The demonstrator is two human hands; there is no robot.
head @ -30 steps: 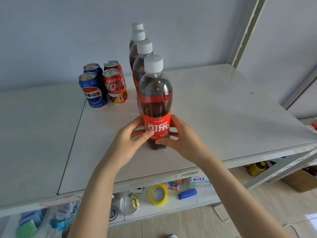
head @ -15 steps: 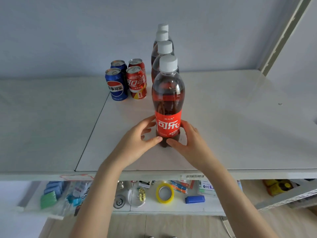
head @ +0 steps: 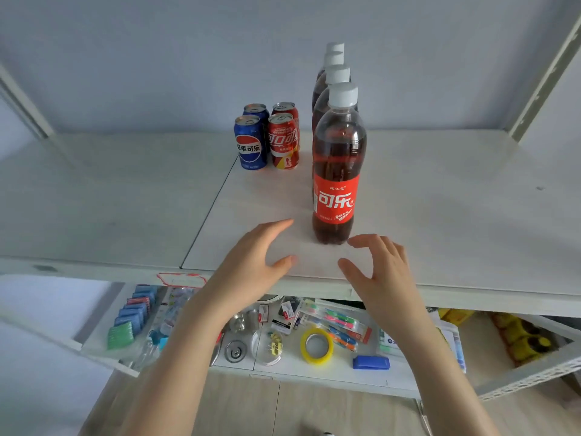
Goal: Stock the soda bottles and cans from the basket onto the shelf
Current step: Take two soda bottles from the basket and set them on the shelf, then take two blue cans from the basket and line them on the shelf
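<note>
A cola bottle [head: 337, 171] with a red label and white cap stands upright on the white shelf [head: 440, 215], at the front of a row of several like bottles [head: 333, 77] running toward the wall. Left of the row stand two blue cans [head: 250, 143] and two red cans [head: 283, 141]. My left hand [head: 254, 256] hovers just left of the front bottle's base, fingers relaxed and spread. Right of the base is my right hand [head: 383, 265], also empty. Neither hand touches the bottle. No basket is in view.
Wide bare shelf surface lies to the right and left of the drinks. Below, a lower shelf [head: 393, 379] holds small stationery: a yellow tape roll [head: 317, 345], a blue eraser [head: 371, 362], pens and packets. Metal uprights [head: 547, 67] frame the shelf's corners.
Both hands have let go of the front bottle and pulled back toward me, fingers spread. The bottle stays standing at the front of the row.
</note>
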